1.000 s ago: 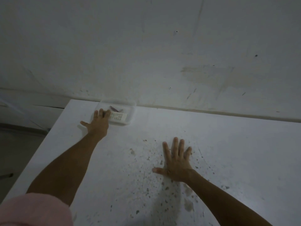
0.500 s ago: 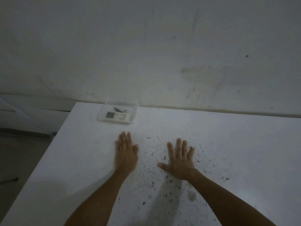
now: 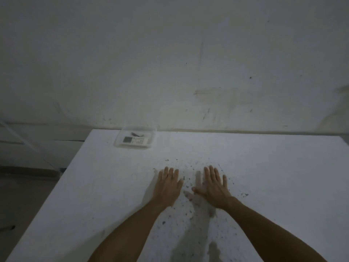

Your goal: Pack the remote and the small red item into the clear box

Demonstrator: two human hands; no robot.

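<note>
The clear box (image 3: 153, 139) stands at the far left of the white table (image 3: 264, 176), close to the wall. Inside it lies the white remote (image 3: 134, 140), and behind the remote a small dark reddish item (image 3: 135, 134). My left hand (image 3: 167, 186) lies flat on the table, palm down, well short of the box and holding nothing. Beside it, a small gap away, my right hand (image 3: 213, 186) also rests flat with its fingers spread and nothing in it.
Dark specks and chipped patches (image 3: 188, 210) mark the table around and in front of my hands. A scuffed white wall (image 3: 188, 72) rises directly behind the table. The table's left edge (image 3: 62, 176) drops to a dim floor.
My left hand has left the box and drawn back toward me, coming to rest flat beside my right hand. The box with the remote stays where it was.
</note>
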